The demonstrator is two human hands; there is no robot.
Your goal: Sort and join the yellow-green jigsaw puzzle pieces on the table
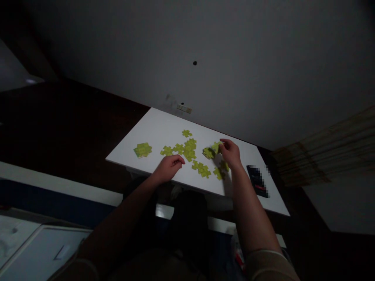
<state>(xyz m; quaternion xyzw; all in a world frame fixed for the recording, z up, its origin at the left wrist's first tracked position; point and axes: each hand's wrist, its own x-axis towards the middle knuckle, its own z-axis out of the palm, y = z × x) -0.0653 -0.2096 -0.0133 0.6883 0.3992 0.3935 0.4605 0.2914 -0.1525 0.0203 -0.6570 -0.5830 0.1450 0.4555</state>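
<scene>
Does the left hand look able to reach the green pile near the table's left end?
Probably yes: the left hand is close to the green pile, and nothing visible blocks the way between.

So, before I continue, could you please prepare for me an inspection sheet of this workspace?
Surface: white table, dimly lit, with things spread across it.
Job's things: yellow-green puzzle pieces in loose groups around the middle, joined or just overlapping, cannot tell; a flat yellow-green stack apart at the left.
Clutter: dark item at the right end, partly pixelated.
Hands: right hand appears to pinch a piece beside a small pile; left hand curled at the near edge, nothing seen in it.
Cables: nothing seen.
Surroundings: wall with a socket behind; curtain at the right.
</scene>
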